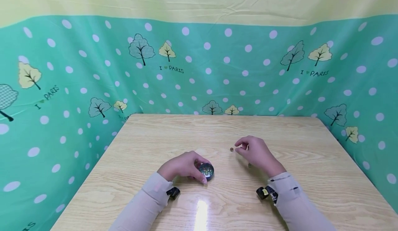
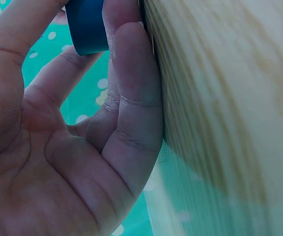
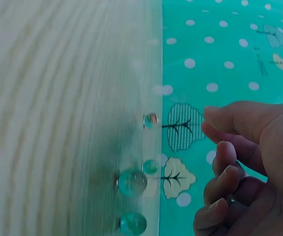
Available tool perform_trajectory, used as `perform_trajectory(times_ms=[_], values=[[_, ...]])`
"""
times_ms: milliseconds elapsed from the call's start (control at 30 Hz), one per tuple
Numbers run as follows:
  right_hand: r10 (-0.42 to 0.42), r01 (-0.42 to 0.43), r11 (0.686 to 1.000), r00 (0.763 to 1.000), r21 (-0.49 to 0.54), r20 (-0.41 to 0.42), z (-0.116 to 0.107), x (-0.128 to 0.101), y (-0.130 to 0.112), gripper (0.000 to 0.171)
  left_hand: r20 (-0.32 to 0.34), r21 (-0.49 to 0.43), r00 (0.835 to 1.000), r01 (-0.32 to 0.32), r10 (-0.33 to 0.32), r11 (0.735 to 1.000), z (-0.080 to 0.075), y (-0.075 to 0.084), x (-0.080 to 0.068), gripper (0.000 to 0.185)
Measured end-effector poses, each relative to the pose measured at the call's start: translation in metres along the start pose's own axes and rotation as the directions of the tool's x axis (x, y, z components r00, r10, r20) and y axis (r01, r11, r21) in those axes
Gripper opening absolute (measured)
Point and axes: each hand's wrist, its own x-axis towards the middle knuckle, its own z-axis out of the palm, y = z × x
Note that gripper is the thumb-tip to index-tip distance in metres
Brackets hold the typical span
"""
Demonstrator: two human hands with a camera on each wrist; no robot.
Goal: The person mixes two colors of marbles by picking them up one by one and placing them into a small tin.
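Note:
My left hand (image 1: 188, 166) grips a small round container (image 1: 206, 171) with its thumb and fingers, low over the table. Its side looks smooth and dark blue (image 2: 88, 29) in the left wrist view; small glassy, many-coloured shapes show in its round top. To the right, my right hand (image 1: 256, 152) hovers with bent fingers, thumb and forefinger slightly apart, holding nothing. A small brown marble (image 1: 231, 149) lies just left of those fingertips. Another marble (image 1: 249, 165) is partly under the right hand. The right wrist view shows several clear glass balls, including a larger one (image 3: 132, 183).
A pale wood-grain table (image 1: 149, 134) spreads under both hands. Behind it and along its sides hangs a green curtain (image 1: 227, 68) with white dots and printed trees. Wrist cameras sit on both forearms near the grey sleeves (image 1: 146, 200).

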Motion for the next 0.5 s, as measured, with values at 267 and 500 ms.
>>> perform_trajectory(times_ms=[267, 500], values=[[0.063, -0.063, 0.998, 0.998, 0.016, -0.018, -0.010, 0.002, 0.017, 0.025, 0.004, -0.004, 1.000, -0.008, 0.008, 1.000, -0.001, 0.000, 0.000, 0.054], [0.125, -0.125, 0.992, 0.992, 0.021, 0.032, -0.010, 0.004, 0.026, 0.032, 0.007, -0.009, 1.000, -0.014, 0.014, 1.000, -0.001, 0.000, 0.000, 0.053]])
